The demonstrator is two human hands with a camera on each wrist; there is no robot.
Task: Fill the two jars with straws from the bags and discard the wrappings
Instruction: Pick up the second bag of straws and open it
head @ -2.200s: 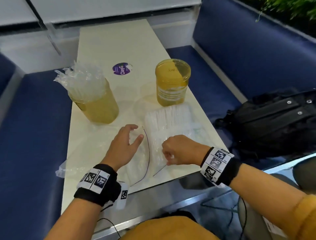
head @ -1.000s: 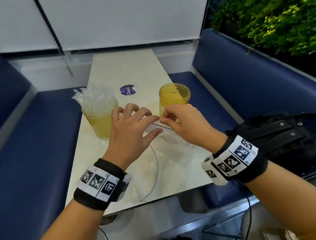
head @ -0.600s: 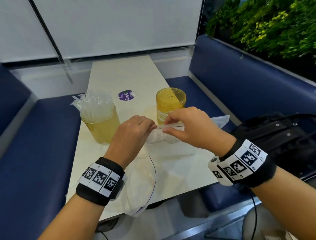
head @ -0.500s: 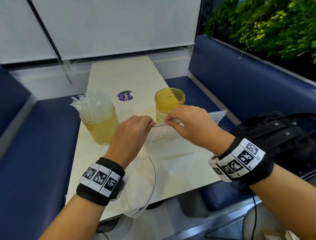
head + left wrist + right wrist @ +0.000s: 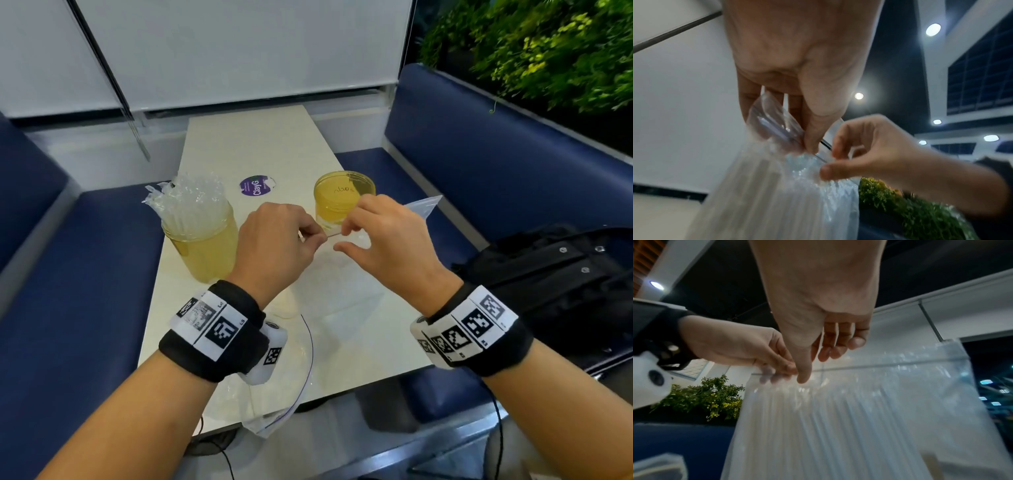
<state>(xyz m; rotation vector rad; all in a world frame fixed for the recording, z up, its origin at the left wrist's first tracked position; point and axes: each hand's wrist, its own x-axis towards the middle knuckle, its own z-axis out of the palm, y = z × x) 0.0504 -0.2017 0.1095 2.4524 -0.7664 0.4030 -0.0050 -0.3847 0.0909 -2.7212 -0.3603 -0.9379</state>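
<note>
Nearest, below the left wrist, a flat empty clear zip bag hangs over the table's near edge, one light tug from sliding off.

Just above it, the left hand pinches one corner of the clear zip-top bag of white wrapped straws at its seal. The right hand meets it there, thumb and forefinger closing on the same strip — whether they grip it yet I cannot tell. The bag hangs between the hands, straws upright inside. If the two lips are pinched together the seal will not part; a hard jerk could spill the loose straws across the table.

Beyond the right hand stands the empty amber round plastic jar — light, likely to tip if the bag swings into it. Beyond the left hand, the amber jar packed with wrapped straws is full.
</note>
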